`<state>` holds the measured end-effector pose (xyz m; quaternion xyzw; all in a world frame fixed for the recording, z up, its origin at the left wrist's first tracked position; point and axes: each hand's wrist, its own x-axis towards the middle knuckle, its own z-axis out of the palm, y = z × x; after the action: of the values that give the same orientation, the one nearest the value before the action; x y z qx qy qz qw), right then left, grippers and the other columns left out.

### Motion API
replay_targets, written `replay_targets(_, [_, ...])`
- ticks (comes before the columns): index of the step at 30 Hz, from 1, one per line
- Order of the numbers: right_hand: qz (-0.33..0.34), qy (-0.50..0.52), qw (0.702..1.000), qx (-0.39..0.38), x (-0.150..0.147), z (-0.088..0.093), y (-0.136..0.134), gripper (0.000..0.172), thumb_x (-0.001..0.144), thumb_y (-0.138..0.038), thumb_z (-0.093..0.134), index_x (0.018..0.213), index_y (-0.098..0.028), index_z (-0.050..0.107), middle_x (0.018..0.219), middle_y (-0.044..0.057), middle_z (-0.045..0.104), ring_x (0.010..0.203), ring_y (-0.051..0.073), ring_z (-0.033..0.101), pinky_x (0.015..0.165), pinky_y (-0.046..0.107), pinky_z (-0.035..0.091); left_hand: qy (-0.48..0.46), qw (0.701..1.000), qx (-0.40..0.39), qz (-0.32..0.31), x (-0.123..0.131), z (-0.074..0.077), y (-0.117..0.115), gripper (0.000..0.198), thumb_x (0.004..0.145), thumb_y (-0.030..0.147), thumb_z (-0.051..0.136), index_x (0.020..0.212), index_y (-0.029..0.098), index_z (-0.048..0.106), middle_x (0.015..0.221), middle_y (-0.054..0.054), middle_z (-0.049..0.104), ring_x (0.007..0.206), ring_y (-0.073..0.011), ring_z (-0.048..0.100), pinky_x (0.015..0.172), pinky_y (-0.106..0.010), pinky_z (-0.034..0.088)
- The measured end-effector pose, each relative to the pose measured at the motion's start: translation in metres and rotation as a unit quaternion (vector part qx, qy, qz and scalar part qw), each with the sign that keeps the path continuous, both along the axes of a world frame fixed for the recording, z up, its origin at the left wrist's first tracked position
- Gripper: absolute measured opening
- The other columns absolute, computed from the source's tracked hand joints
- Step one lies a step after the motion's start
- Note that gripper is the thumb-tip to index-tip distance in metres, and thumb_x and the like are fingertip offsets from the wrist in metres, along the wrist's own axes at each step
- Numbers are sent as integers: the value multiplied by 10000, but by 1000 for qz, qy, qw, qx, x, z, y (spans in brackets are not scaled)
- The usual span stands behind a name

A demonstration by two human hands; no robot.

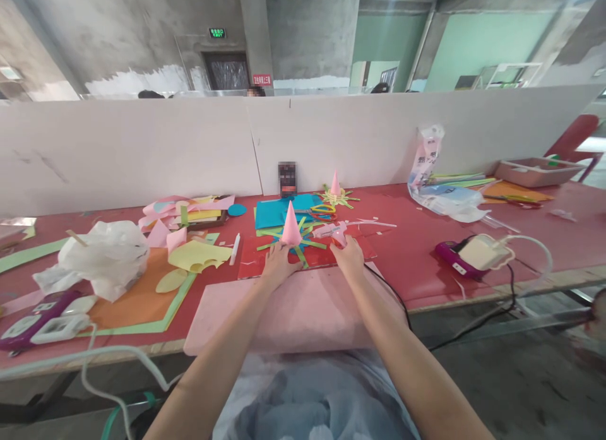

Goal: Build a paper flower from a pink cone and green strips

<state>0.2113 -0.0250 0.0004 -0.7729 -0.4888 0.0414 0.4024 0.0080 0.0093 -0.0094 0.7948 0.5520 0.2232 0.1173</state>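
Pink paper cone (pixel 290 228) stands by the left hand (pixel 279 264), whose fingers' grip is unclear. The right hand (pixel 349 257) grasps a glue gun (pixel 331 230).

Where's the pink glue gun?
The glue gun is just right of centre in the head view, at the right hand, beside the nearer pink cone.

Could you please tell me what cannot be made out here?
Head view throughout:
Whether the right hand grips the pink glue gun: the hand's back hides it.
Whether the left hand touches the front pink cone: too small.
Dark phone-like item: its display is pixelated.
Person: cut off by right edge.
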Motion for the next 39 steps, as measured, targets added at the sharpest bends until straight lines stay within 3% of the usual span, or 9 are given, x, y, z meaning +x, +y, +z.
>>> replay_targets(10, [-3, -1, 1000, -7, 3, -4, 4, 398, 742, -380, 538, 1086, -181, 541, 1034, 88, 599, 961, 224, 563, 780, 293, 401, -19, 1000, 3, -15, 2, 6, -6, 361, 692, 423, 644, 1004, 248, 593, 1179, -50, 483, 1164, -252, 419, 982, -389, 336])
replay_targets(17, [2, -19, 1000, -8, 3, -6, 4, 382, 746, -387, 532, 1069, -184, 542, 1026, 83, 599, 946, 220, 563, 761, 287, 396, -12, 1000, -19, -7, 2, 3, -1, 557, 670, 464, 661, 1175, 271, 529, 1259, -64, 448, 1209, -287, 375, 989, -434, 321])
replay_targets(24, [1, -16, 1000, -7, 3, -5, 4, 382, 746, -387, 536, 1069, -183, 543, 1015, 81, 600, 943, 217, 558, 749, 281, 393, -17, 1000, -12, -18, 1, 5, -5, 400, 695, 428, 651, 1061, 282, 583, 1211, -49, 464, 1175, -266, 403, 978, -420, 332])
replay_targets(31, [0, -8, 1000, -15, 0, 2, -1, 407, 767, -387, 530, 1106, -164, 544, 1026, 100, 616, 982, 230, 560, 798, 298, 402, 0, 1000, -20, -15, 1, 6, -2, 573, 690, 477, 636, 1212, 272, 521, 1279, -72, 443, 1205, -295, 376, 974, -435, 338])
replay_targets(39, [2, 14, 1000, -15, 1, 3, 0, 432, 755, -395, 543, 1125, -172, 538, 1052, 100, 614, 1024, 231, 555, 821, 297, 404, -54, 996, 49, -47, -3, 1, -1, 430, 734, 394, 631, 1125, 231, 557, 1211, -70, 490, 1165, -241, 439, 972, -375, 379])
